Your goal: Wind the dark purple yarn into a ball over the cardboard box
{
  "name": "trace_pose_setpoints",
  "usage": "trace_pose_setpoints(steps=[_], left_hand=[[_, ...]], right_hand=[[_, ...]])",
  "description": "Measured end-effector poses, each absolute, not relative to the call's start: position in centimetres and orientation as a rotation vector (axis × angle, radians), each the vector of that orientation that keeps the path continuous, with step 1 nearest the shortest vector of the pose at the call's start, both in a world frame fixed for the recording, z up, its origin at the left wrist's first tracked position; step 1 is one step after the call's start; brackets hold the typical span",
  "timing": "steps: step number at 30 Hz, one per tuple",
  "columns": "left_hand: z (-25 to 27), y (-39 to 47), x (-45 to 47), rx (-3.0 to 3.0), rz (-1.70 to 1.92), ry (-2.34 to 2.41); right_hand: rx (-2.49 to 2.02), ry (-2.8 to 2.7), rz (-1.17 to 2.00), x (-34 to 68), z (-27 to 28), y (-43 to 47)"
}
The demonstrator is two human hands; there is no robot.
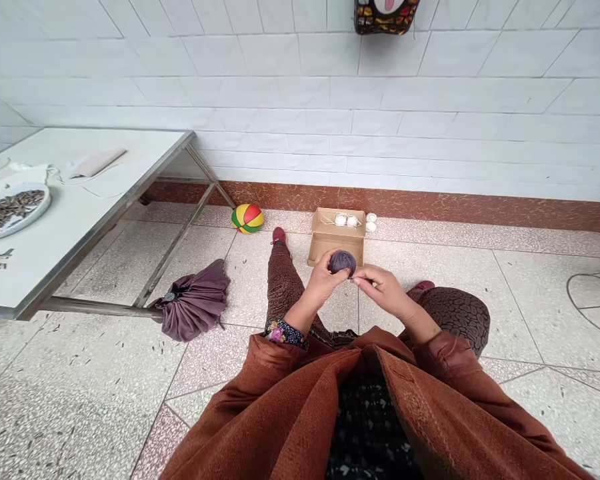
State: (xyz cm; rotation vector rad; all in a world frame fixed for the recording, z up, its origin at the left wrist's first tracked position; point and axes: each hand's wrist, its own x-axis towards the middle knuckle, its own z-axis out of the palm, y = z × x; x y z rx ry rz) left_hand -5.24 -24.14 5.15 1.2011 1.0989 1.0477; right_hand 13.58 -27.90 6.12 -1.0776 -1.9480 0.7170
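A dark purple ball of yarn (343, 262) is gripped in my left hand (325, 280), its fingers and thumb curled around the ball. My right hand (381, 288) is closed in a pinch at the ball's lower right side, seemingly on the yarn's strand, which is too thin to make out clearly. Just beyond both hands, an open cardboard box (336, 248) lies on the floor. Two white balls (347, 220) with loose thread sit in its far part. Two more white balls (371, 222) rest on the floor against its right side.
A white-topped table (145, 150) with metal legs stands at left, bearing a plate (47, 200) of dried pieces and a folded cloth (100, 162). A purple gathered bag (195, 300) hangs by its lower bar. A colourful ball (247, 219) and a wire ring (573, 303) are on the floor.
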Motion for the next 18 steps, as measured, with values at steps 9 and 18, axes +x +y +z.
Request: trace_pose_setpoints(steps=[9,18], left_hand=[[6.8,-25.3,-5.3,0.897,0.804,0.658],[5.9,-23.6,-5.6,1.083,1.049,1.058]], right_hand=[[-1.298,-1.642,0.685,13.8,3.2,-23.9],[-1.125,-1.948,0.77,12.8,3.9,-28.2]])
